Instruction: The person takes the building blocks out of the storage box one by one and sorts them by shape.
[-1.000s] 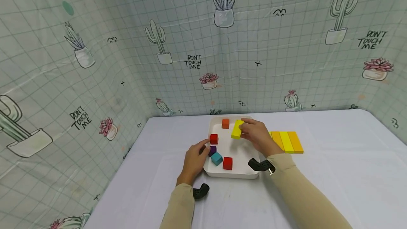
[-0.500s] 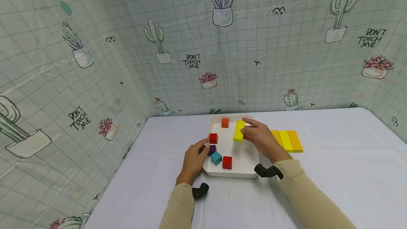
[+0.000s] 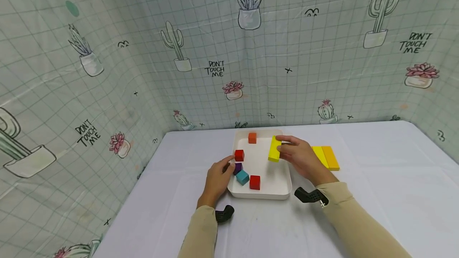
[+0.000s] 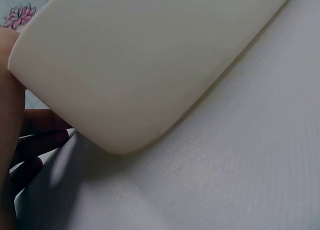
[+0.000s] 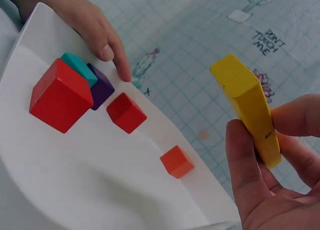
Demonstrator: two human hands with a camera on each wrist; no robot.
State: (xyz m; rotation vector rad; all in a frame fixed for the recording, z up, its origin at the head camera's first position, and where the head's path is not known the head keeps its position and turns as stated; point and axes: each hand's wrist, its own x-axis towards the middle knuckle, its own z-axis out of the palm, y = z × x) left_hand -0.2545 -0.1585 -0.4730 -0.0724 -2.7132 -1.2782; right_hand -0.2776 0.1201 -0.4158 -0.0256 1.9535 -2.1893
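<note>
My right hand (image 3: 305, 160) pinches a yellow rectangular block (image 3: 274, 149) between thumb and fingers. It holds the block tilted above the right side of a white tray (image 3: 267, 190). In the right wrist view the yellow block (image 5: 250, 107) stands clear of the tray floor. My left hand (image 3: 216, 178) grips the tray's left rim, with thumb and forefinger at the edge and other fingers (image 4: 40, 142) outside the wall. Inside the tray lie an orange cube (image 3: 252, 137), two red cubes (image 3: 255, 182), a purple cube (image 3: 238, 168) and a teal cube (image 3: 242, 177).
Right of the tray, yellow and orange-yellow blocks (image 3: 330, 157) lie side by side, partly hidden by my right hand. A white cloth (image 3: 387, 194) covers the table. A cactus-patterned curtain (image 3: 279, 90) hangs behind and at the sides.
My right hand has moved right with the yellow block, now covering more of the blocks beside the tray. My left hand and the cubes have stayed in place.
</note>
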